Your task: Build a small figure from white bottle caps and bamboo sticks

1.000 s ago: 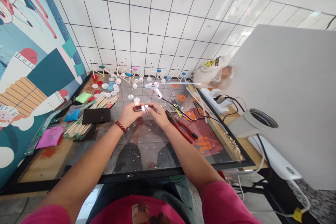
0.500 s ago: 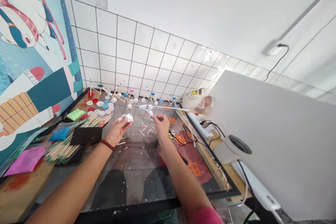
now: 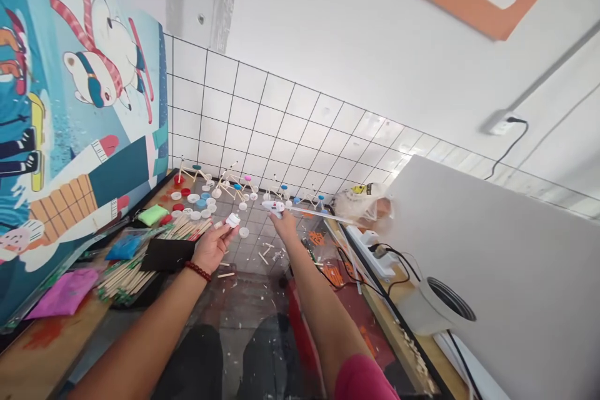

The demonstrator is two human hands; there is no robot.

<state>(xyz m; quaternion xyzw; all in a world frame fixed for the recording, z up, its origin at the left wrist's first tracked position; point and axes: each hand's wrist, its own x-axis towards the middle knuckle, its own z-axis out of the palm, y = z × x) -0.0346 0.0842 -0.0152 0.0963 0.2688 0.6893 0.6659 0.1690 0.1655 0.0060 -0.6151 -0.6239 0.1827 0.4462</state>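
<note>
My left hand (image 3: 212, 245) is raised palm-up over the glass table (image 3: 253, 300), fingers curled round a small white bottle cap with a stick piece (image 3: 232, 220). A red bead bracelet (image 3: 197, 271) sits on that wrist. My right hand (image 3: 284, 226) has reached forward to the white glue gun (image 3: 273, 206) lying near the back of the table and its fingers close over the handle.
Stick-and-cap models (image 3: 234, 184) stand along the tiled wall. Loose caps (image 3: 194, 203), wooden sticks (image 3: 126, 272), coloured foam pieces (image 3: 65, 292) and a black sheet (image 3: 166, 254) lie at left. A power strip (image 3: 375, 250), cables and a grey lamp (image 3: 434, 306) sit at right.
The camera tilted upward. My hands parted; the right one went forward onto the glue gun while the left kept the white cap and stayed raised.
</note>
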